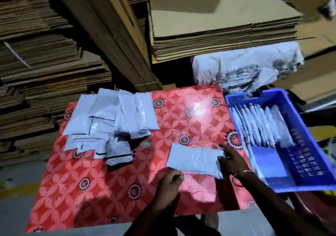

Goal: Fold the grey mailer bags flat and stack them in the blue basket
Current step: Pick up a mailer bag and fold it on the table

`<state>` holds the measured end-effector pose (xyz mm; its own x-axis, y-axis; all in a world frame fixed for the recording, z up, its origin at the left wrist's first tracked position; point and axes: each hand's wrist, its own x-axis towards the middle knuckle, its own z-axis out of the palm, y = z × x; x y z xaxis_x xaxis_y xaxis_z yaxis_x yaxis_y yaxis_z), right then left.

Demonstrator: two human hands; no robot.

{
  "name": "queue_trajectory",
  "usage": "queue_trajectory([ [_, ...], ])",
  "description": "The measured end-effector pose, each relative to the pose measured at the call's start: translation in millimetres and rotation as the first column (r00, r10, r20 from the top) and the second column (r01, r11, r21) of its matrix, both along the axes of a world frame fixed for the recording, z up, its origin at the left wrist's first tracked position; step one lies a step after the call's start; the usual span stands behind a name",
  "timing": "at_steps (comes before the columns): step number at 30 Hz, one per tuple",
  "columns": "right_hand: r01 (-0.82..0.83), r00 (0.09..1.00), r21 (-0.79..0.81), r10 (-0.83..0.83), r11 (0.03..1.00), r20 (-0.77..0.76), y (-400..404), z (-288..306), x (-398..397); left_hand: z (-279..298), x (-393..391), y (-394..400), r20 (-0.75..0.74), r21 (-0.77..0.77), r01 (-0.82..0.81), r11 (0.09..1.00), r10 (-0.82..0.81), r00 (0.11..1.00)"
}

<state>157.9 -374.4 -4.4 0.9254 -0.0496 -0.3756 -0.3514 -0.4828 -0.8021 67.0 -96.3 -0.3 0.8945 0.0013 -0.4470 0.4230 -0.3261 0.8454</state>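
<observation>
red patterned table (190,97), grey mailer bags (109,119)

Glossy plastic mailer bags (109,115), tablecloth (190,119)

Folded grey mailer bag (195,160) lies flat (creased) beside part-filled blue basket (298,126).
</observation>
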Motion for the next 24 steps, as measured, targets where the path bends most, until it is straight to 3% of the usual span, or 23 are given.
queue_trajectory([
  [7, -0.08, 0.995, -0.118, 0.087, 0.99, 0.057, -44, 6, 31, 4, 22, -46, 0.037, 0.065, 0.026, 0.998, -0.029, 0.999],
  [13, -0.176, 0.974, -0.318, 0.212, 0.932, 0.084, -38, -5, 50, 4, 51, -63, 0.327, 0.314, -0.065, 0.947, -0.044, 0.944],
  [16, -0.143, 0.918, -0.557, 0.32, 0.818, 0.234, -28, -5, 48, 11, 64, -72, 0.466, 0.393, -0.116, 0.912, -0.089, 0.88],
  [18, -0.133, 0.822, -0.623, 0.437, 0.771, 0.366, -16, 1, 49, 12, 75, -76, 0.52, 0.479, -0.106, 0.871, -0.184, 0.834],
  [20, -0.176, 0.74, -0.628, 0.523, 0.758, 0.423, -1, 0, 53, 4, 91, -81, 0.501, 0.582, -0.087, 0.809, -0.272, 0.822],
  [24, -0.319, 0.734, -0.663, 0.619, 0.677, 0.28, 23, -18, 61, -25, 118, -92, 0.363, 0.711, 0.016, 0.703, -0.386, 0.848],
])
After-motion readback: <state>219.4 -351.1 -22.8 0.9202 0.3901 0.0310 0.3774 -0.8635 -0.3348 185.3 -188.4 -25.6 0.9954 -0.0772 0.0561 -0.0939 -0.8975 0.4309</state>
